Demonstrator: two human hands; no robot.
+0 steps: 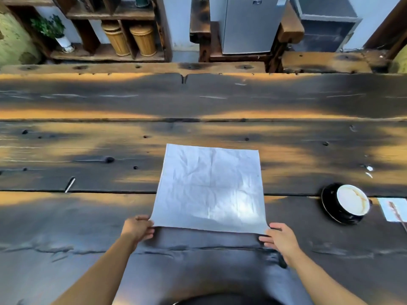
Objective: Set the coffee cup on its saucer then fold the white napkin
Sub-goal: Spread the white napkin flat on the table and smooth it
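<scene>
A white napkin (210, 186) lies spread flat and unfolded on the dark wooden table (88, 150), creased into quarters. My left hand (138, 226) pinches its near left corner and my right hand (278, 237) pinches its near right corner; the near edge is lifted slightly off the wood. To the right, the coffee cup (352, 200), white inside with brown stains, sits on its black saucer (328, 205).
A light blue card with a thin stick (394, 209) lies right of the saucer. A small white sliver (70, 184) sits in a plank seam at left. Beyond the table's far edge stand shelves with wooden jars (130, 39) and a small fridge (248, 23).
</scene>
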